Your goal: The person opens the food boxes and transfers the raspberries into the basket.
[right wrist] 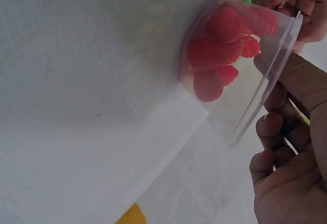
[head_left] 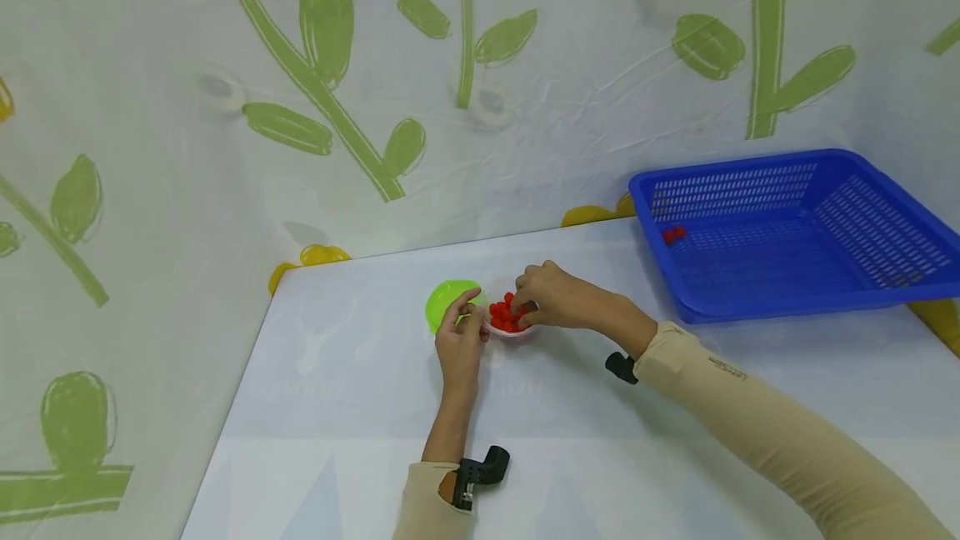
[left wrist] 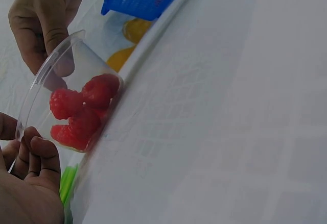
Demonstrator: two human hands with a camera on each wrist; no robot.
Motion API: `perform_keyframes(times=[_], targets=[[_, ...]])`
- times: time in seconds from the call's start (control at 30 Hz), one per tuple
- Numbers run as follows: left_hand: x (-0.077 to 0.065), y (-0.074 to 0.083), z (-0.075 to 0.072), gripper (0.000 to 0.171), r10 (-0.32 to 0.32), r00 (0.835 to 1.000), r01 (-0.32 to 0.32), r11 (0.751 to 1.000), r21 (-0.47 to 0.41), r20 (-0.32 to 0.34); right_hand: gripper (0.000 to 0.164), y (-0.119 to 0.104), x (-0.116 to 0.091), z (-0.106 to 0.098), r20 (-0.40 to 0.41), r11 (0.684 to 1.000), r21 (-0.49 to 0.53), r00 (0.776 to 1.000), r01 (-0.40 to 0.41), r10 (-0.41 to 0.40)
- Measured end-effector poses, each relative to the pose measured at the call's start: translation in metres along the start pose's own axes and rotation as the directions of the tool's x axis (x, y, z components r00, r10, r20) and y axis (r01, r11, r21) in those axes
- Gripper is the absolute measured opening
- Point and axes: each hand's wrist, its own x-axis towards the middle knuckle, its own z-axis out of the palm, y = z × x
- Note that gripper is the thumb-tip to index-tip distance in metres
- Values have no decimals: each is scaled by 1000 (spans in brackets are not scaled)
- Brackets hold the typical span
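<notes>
A clear plastic cup (left wrist: 38, 99) stands on the white table with several red raspberries (head_left: 504, 315) in its bottom. My left hand (head_left: 459, 344) pinches the cup's rim at its left side. From the right, my right hand (head_left: 558, 297) reaches over the rim, its thumb and a finger inside the cup, close above the raspberries (right wrist: 217, 50). No berry shows between those fingertips in the left wrist view. The other fingers of that hand stay outside the cup in the right wrist view. A bright green round dish or lid (head_left: 442, 300) lies behind my left hand, partly covered.
A blue perforated basket (head_left: 810, 307) stands at the right back of the table, with a few red berries (head_left: 673, 234) in its left corner. Behind the table hangs a white cloth (head_left: 570, 107) with a flower print. The white tabletop (head_left: 330, 390) stretches in front.
</notes>
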Motion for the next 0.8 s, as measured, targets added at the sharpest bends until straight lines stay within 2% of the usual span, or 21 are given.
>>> perform_keyframes(times=[0.17,0.37,0.5,0.63,0.8], targets=[[-3,12,4,29,7,1000,-7,1000,13,9,18,2,4,2,10,997,50,998,63,-64],[-3,13,6,29,2,1000,-2,1000,-1,11,21,5,5,5,-21,988,33,989,150,-149],[1,3,5,27,7,1000,-7,1000,8,-4,20,5,5,5,-31,988,34,988,151,-150],[1,-1,3,27,4,1000,-4,1000,17,-11,20,5,4,2,-40,989,40,990,140,-138],[-3,13,2,29,0,1000,0,999,38,2,22,7,1,-9,-80,989,88,991,116,-109]])
